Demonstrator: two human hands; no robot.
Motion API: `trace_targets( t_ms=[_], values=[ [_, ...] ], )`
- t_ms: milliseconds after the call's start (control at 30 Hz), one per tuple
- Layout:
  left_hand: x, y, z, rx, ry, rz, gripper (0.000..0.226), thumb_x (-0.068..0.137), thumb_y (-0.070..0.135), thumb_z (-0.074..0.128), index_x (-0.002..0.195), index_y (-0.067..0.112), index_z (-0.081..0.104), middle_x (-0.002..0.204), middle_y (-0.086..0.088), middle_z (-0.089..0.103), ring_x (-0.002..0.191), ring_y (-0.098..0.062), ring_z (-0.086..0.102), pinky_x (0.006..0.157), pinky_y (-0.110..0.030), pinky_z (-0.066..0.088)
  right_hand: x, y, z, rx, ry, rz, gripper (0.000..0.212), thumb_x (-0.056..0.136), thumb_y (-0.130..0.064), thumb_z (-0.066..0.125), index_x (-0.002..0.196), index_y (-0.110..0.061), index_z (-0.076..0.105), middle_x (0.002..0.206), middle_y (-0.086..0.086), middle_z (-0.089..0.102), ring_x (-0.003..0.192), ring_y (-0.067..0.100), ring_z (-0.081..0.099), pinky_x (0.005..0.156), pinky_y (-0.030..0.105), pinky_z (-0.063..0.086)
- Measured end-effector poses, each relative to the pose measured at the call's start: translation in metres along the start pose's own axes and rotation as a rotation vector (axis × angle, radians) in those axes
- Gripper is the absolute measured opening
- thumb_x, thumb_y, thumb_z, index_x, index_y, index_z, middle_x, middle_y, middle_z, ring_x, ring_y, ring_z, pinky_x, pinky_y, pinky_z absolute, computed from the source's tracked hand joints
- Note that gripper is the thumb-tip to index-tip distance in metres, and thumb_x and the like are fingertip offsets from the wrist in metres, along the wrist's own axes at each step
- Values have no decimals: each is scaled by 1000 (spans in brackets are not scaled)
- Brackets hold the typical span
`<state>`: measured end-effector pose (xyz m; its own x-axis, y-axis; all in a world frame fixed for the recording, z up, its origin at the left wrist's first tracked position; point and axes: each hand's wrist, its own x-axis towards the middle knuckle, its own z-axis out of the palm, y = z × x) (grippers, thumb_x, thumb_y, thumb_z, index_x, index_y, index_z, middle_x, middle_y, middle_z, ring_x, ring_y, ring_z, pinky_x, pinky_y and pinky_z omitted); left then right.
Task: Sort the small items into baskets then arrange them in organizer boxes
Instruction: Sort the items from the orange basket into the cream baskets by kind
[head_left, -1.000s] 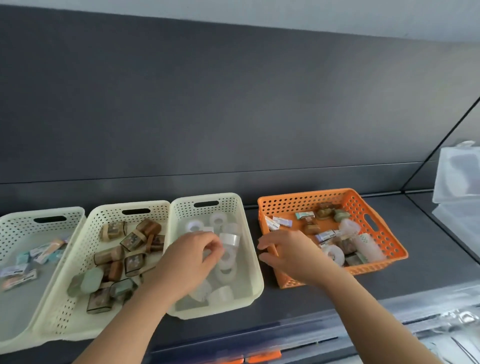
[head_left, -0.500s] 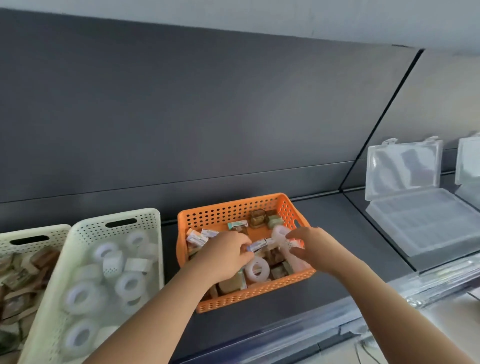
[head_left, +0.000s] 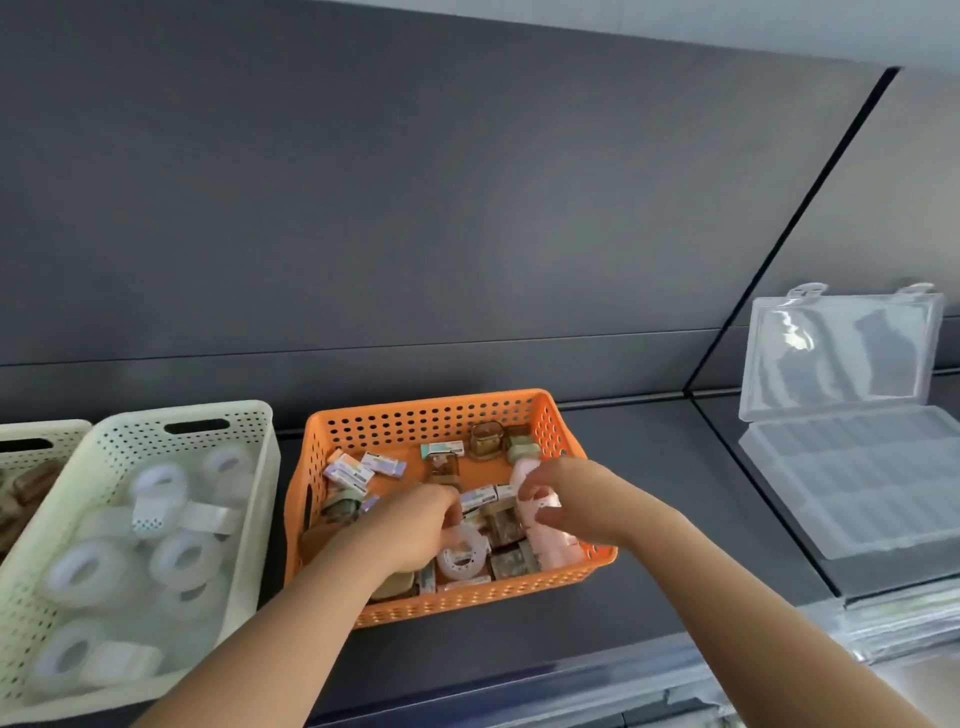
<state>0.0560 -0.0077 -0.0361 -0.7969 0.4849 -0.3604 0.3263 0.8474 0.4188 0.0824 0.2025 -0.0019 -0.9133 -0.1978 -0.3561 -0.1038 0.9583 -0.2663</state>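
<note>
The left hand has left the cream basket for the orange basket, fingers curled by a tape roll; whether it holds anything is unclear. The right hand pinches a pink piece there.

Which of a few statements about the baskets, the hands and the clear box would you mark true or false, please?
1. The left hand and right hand both reach into the orange perforated plastic basket. True.
2. The clear plastic organizer box is closed. False: its lid stands open.
3. The cream perforated plastic basket holds white tape rolls. True.
4. The orange basket holds only tape rolls. False: small printed packets lie there too.
</note>
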Motion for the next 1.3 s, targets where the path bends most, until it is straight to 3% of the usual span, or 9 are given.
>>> trace_targets(
  t_ms=[67,200,367,633,800,933,1067,1167,1300],
  values=[
    [-1,-2,0,-46,4,3,12,91,36,61,99,28,58,94,12,58,85,-7,57,74,-27,50,-2,2,-5,113,32,-30,28,90,-19,62,117,-26,64,118,-11,63,95,3,53,81,18,40],
    [-14,-5,-13,-206,98,22,12,92,35,61,101,31,55,99,17,58,91,0,57,82,-23,51,-5,-4,-10,300,141,-82,25,87,-19,66,110,-28,67,107,-18,62,96,-2,55,76,8,36],
    [-57,-32,-36,-357,334,9,29,90,35,63,117,40,53,108,26,54,99,4,55,81,-16,46,8,-41,-12,491,239,-168,24,84,-15,70,104,-28,69,94,-19,64,82,-11,56,73,7,43],
    [-139,-113,-78,-510,634,-167,33,81,18,75,105,36,64,101,21,64,94,2,60,84,-21,49,50,-158,5,534,247,-383,24,84,-18,71,105,-26,67,102,-14,64,90,-7,58,82,10,45],
    [-173,-182,-84,-423,569,-315,39,71,16,84,103,30,68,97,15,66,92,-1,61,86,-29,52,74,-222,31,398,158,-427,19,85,-27,70,104,-29,67,107,-17,60,96,1,57,89,22,50],
    [-179,-216,-72,-376,445,-339,35,68,18,85,95,32,68,95,15,66,90,1,60,75,-19,46,83,-249,45,322,97,-428,12,82,-26,72,93,-24,67,103,-14,60,97,7,57,87,24,48],
    [-170,-225,-69,-303,459,-273,35,72,19,82,100,31,64,99,18,61,90,5,56,72,-10,41,93,-263,50,222,152,-430,10,84,-18,67,93,-22,65,111,-9,59,100,10,57,85,25,46],
    [-162,-224,-71,-184,479,-223,33,75,20,79,102,31,62,99,20,56,93,0,53,82,-21,48,100,-263,59,180,187,-444,13,89,-13,62,98,-15,69,125,-6,60,129,5,44,100,21,37],
    [-161,-228,-70,-180,467,-182,37,77,29,78,110,29,62,107,20,56,99,0,53,89,-29,49,90,-257,65,242,269,-432,19,90,-11,61,106,-14,72,121,-7,66,134,1,37,108,19,33]
  ],
)
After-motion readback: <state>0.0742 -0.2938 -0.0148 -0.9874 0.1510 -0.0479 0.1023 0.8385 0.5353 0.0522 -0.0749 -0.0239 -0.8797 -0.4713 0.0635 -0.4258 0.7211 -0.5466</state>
